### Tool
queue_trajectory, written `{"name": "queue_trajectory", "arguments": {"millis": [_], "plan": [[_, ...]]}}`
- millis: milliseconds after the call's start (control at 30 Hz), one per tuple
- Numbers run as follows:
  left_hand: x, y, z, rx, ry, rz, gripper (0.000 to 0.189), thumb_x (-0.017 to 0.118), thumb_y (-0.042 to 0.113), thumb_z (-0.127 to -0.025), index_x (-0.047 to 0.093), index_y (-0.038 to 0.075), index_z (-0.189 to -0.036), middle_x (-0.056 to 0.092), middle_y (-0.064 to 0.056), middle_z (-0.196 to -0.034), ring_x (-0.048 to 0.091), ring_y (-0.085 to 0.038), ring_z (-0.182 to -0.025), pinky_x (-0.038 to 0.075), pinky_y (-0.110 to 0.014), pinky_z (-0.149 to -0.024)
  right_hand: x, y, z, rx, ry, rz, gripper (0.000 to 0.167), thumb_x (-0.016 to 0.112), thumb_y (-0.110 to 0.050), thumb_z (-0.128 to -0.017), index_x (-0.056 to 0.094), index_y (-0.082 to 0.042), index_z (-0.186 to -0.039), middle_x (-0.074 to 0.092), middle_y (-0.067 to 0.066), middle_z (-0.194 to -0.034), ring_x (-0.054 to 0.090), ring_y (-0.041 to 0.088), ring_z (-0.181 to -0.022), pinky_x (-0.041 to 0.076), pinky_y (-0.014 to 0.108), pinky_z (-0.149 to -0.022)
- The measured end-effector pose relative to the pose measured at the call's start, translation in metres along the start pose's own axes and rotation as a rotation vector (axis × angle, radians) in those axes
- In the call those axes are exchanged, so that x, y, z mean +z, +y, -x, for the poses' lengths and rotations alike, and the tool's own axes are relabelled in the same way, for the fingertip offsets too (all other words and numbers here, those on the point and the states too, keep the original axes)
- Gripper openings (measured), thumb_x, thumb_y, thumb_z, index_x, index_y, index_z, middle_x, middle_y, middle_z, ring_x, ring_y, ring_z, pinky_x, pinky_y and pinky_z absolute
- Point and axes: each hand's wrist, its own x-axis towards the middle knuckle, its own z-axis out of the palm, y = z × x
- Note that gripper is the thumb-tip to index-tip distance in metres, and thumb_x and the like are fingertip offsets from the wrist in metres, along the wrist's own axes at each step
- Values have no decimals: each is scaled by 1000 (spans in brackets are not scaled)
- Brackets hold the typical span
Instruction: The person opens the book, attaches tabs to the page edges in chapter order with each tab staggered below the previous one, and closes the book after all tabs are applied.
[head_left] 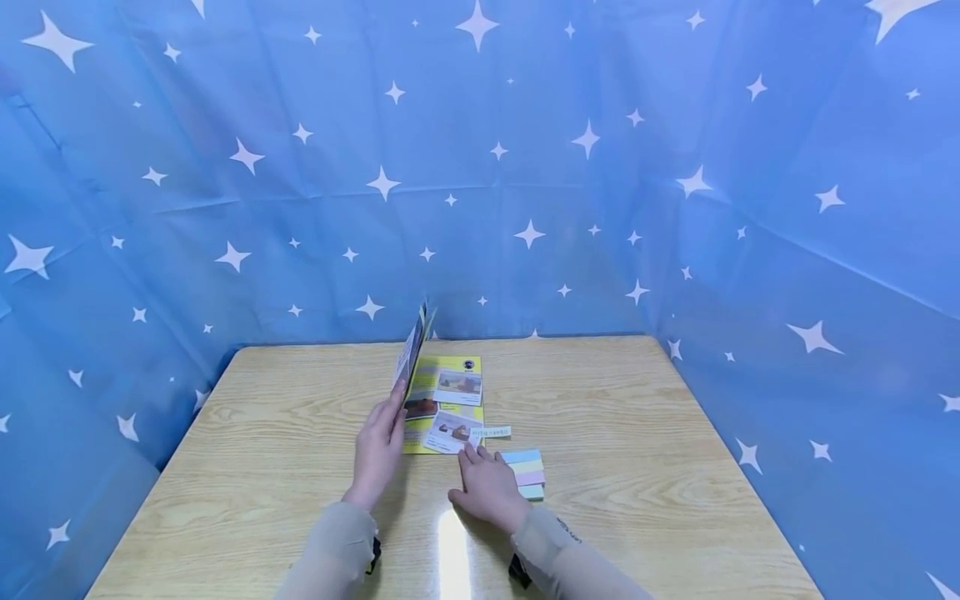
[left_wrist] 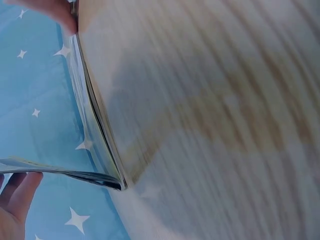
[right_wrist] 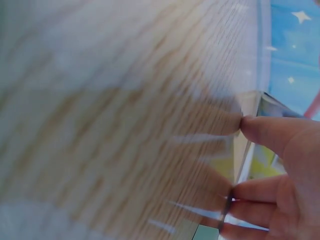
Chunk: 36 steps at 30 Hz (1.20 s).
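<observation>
A magazine (head_left: 420, 442) with yellow pages and photos lies on the table, its left pages (head_left: 411, 350) raised nearly upright. My left hand (head_left: 377, 446) holds these raised pages by their near edge; the left wrist view shows the fingers (left_wrist: 22, 195) against their outer face. My right hand (head_left: 491, 487) rests at the lower right corner of the flat page, thumb (right_wrist: 265, 130) and fingertips along its near edge. A pale paper strip (head_left: 495, 432) with handwriting sticks out past the page's right edge, just beyond the right fingertips.
Right beside the right hand lies a set of coloured sticky notes (head_left: 528, 468) in blue, yellow, purple and green bands. The wooden table (head_left: 637, 417) ends at a blue star-patterned curtain (head_left: 450, 275) behind and on both sides.
</observation>
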Motion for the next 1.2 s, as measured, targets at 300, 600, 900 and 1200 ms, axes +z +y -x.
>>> {"name": "queue_trajectory", "arguments": {"millis": [300,600,900,1200], "plan": [[11,7,1,-5,-108,-65,51,61,7,-95,51,23,-143,66,-5,-118,61,-33,-111,53,-45,-89,-5,-2,4,-4,9,-3,70,62,-50,-88,54,1,-136,50,16,-142,48,35,-128,40,52,-103],[24,9,3,31,-175,-137,53,64,8,-93,53,27,-141,68,-3,-110,66,-25,-94,56,-42,-80,-3,-2,2,10,3,13,71,61,-52,-88,54,-1,-136,50,14,-142,48,34,-129,40,52,-104],[32,11,2,49,-266,-181,53,64,9,-93,53,29,-141,69,-4,-111,67,-25,-90,55,-43,-80,2,1,1,3,22,45,72,61,-54,-87,54,-1,-136,50,13,-142,48,34,-128,40,52,-103],[44,10,3,51,-407,-244,49,63,12,-93,55,29,-139,69,-4,-112,67,-24,-92,55,-40,-79,0,1,3,3,15,38,72,60,-53,-88,52,0,-137,49,14,-143,47,34,-129,39,52,-104]]}}
